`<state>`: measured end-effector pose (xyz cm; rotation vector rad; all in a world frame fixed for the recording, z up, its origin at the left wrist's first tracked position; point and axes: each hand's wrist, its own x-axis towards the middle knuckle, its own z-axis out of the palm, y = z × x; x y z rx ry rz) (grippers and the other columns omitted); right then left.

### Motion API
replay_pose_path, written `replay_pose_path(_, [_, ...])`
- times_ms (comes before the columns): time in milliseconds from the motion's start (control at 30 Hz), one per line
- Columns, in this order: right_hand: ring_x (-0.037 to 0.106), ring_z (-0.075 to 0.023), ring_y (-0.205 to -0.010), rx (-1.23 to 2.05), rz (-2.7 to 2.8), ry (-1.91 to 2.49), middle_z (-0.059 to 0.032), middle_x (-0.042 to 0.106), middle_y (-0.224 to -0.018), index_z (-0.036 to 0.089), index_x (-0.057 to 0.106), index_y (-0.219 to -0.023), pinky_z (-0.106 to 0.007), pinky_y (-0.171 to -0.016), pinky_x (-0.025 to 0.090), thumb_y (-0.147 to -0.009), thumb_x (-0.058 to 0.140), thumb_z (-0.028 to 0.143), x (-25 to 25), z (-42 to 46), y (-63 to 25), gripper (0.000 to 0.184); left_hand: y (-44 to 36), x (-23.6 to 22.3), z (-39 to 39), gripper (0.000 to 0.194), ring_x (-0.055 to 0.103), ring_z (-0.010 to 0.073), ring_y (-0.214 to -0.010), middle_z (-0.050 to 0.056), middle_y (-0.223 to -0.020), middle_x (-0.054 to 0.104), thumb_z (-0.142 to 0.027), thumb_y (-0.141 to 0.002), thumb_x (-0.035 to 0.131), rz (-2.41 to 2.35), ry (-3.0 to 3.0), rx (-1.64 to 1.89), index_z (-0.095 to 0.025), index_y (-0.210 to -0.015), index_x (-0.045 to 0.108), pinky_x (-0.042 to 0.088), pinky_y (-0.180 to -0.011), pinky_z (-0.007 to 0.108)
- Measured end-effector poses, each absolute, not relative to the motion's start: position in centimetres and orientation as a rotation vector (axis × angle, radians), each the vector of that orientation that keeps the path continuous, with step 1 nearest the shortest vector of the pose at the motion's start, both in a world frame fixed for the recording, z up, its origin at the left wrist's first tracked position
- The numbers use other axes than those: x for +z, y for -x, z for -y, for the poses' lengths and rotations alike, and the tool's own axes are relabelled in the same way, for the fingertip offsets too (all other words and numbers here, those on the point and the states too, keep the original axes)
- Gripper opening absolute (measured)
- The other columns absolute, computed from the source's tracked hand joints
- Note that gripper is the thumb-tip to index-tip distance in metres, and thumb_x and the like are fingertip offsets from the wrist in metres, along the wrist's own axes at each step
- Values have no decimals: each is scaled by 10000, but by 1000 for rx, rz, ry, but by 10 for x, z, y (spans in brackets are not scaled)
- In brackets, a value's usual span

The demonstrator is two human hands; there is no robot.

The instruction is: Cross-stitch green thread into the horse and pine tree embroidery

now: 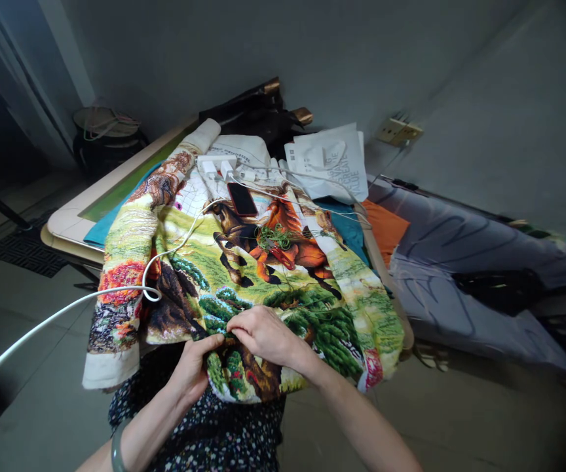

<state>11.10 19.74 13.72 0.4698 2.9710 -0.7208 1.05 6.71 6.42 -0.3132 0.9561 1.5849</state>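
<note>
A large embroidered cloth [244, 292] with running horses and green bushes is draped over the table and hangs past its front edge. Its left and right sides are rolled up. My left hand [192, 364] grips the cloth near the lower edge, thumb on top and fingers underneath. Close beside that thumb, my right hand [263, 337] is closed in a pinch against the stitched surface; whatever lies between its fingertips is too small to make out. Further up the cloth lie a tangle of green thread [274, 238] and a small red object [283, 259].
A phone [242, 198] and a white power strip [217, 160] with plugs rest on the cloth. One white cable [76, 298] loops off to the left. Behind are a white paper bag [329, 160] and the table's edge [71, 219]. A wall socket [398, 131] is at right.
</note>
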Motion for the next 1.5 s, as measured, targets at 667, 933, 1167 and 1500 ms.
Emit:
replay_pose_path(667, [594, -112, -553, -1359, -2905, -698, 49, 638, -605, 156, 677, -1028, -216, -640, 452, -954, 521, 96, 138, -199, -117, 183, -11, 65, -70, 145, 711, 201, -645, 80, -744, 787, -129, -628, 842, -921, 377, 1576, -102, -744, 760, 601, -764, 350])
replay_pose_path(933, [668, -132, -657, -1068, -3078, -711, -4, 760, -815, 203, 743, -1101, -219, -667, 469, -959, 542, 118, 133, -191, -122, 261, -11, 65, -70, 165, 741, 241, -727, 88, -791, 796, -121, -646, 821, -901, 383, 1566, -122, -801, 763, 601, -825, 392])
replay_pose_path(1167, [701, -163, -745, -656, -3162, -594, -50, 759, -833, 187, 713, -1043, -225, -696, 447, -994, 539, 143, 115, -179, -121, 185, -11, 60, -67, 163, 705, 192, -653, 61, -718, 777, -92, -612, 837, -896, 395, 1585, -114, -757, 766, 597, -753, 329])
replay_pose_path(1500, [696, -160, -691, -769, -3241, -740, -29, 730, -773, 181, 659, -946, -236, -642, 414, -998, 511, 137, 90, -147, -138, 162, -10, 61, -68, 178, 600, 105, -523, -16, -576, 684, -108, -563, 880, -916, 446, 1608, -125, -619, 712, 517, -544, 223])
